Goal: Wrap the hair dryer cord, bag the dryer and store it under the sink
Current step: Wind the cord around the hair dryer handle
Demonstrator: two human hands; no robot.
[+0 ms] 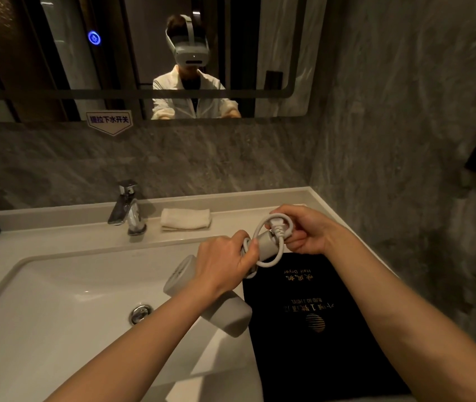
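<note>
A grey hair dryer (pixel 225 313) hangs over the right edge of the sink basin, its barrel pointing down and left. My left hand (pixel 225 264) is closed around its handle, where the white cord (pixel 271 256) is wound in loops. My right hand (pixel 303 230) pinches the white plug (pixel 278 226) at the cord's end, just above the tip of the handle. A black storage bag (pixel 312 320) with gold lettering lies flat on the counter under my right forearm.
A white sink basin (pixel 57 300) with a chrome drain (pixel 140 313) lies to the left. A chrome faucet (pixel 128 210) and a folded white towel (pixel 186 218) stand at the back. A mirror hangs above, and a grey stone wall closes the right side.
</note>
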